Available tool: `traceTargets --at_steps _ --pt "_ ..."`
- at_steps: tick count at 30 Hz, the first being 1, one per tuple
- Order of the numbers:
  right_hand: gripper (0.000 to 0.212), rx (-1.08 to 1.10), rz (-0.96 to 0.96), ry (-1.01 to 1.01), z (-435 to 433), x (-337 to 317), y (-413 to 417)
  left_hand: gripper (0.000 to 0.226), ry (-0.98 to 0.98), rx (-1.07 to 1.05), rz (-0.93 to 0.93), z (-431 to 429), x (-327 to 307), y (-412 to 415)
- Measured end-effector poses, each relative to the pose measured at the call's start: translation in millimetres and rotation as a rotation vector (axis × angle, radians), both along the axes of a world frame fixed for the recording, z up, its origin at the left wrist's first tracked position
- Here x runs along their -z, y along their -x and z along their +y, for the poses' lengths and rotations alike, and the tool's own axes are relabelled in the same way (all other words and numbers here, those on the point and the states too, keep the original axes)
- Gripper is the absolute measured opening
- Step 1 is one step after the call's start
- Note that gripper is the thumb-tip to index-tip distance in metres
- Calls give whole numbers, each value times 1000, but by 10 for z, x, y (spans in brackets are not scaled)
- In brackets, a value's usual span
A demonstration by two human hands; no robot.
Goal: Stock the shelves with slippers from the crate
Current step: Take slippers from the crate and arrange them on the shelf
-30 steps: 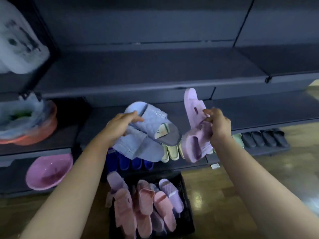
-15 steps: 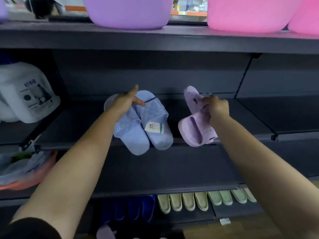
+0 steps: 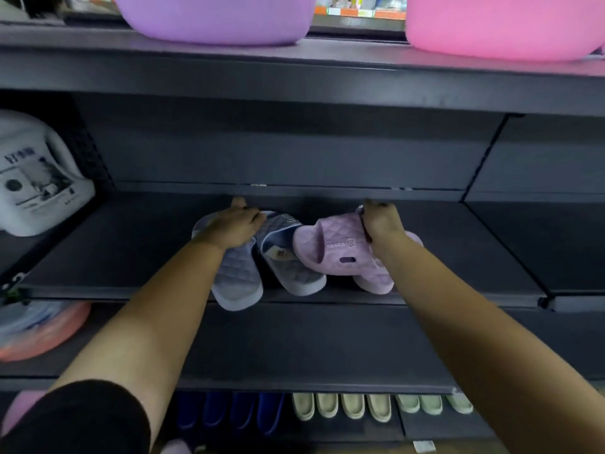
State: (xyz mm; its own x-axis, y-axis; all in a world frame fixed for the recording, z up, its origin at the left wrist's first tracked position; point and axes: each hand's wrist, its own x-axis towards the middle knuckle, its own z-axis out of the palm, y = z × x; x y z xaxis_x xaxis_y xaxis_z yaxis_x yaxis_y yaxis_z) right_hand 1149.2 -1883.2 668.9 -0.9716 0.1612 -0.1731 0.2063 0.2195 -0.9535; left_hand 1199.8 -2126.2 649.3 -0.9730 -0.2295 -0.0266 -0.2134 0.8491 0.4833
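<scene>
A pair of light blue quilted slippers (image 3: pixel 240 276) lies on the dark middle shelf (image 3: pixel 131 257), toes over its front edge. My left hand (image 3: pixel 234 224) grips their heel ends. To the right, a pair of lilac slippers (image 3: pixel 337 250) rests on the same shelf, one slipper tilted against the blue pair. My right hand (image 3: pixel 381 221) holds the lilac pair at the back. The crate is out of view.
A purple basin (image 3: pixel 212 18) and a pink basin (image 3: pixel 504 24) sit on the top shelf. A white bag (image 3: pixel 36 178) lies at the left. Dark blue slippers (image 3: pixel 229 414) and pale green slippers (image 3: pixel 376 406) line the bottom shelf. Orange basins (image 3: pixel 42 329) sit lower left.
Both hands have pushed the two pairs further in and down onto the middle shelf. The lilac pair has turned from upright to lying flat.
</scene>
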Motion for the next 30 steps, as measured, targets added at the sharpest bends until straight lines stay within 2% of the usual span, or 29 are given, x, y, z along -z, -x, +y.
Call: traceTargets --at_steps 2,5,8,10,12,15,20,24,28,30 --pt "31 -24 17 12 88 3 -45 38 86 -6 -11 -31 14 18" --pt "21 -31 125 9 182 -95 -249 40 200 -8 48 -72 63 -13" --pt "20 -54 303 -34 219 -113 -319 58 201 -3 98 -163 87 -77" --pt "21 -129 412 -108 145 -135 -346 46 98 -61 234 -171 72 -175" --pt "21 -227 480 -221 14 -153 -366 34 87 -133 419 -85 130 -354" --pt "21 -333 593 -387 -215 -174 -481 42 202 -188 620 83 372 -731" --pt "18 -393 596 -412 -484 97 -867 54 194 -138 609 198 694 -1140" --pt "19 -386 593 -452 -495 383 -1208 56 183 -93 525 162 754 -1245" --pt "28 -263 652 -815 -473 681 -1373 44 172 -46 522 74 751 -1307" --pt "30 -219 666 -923 -487 803 -1414 44 189 -10 540 9 731 -1332"
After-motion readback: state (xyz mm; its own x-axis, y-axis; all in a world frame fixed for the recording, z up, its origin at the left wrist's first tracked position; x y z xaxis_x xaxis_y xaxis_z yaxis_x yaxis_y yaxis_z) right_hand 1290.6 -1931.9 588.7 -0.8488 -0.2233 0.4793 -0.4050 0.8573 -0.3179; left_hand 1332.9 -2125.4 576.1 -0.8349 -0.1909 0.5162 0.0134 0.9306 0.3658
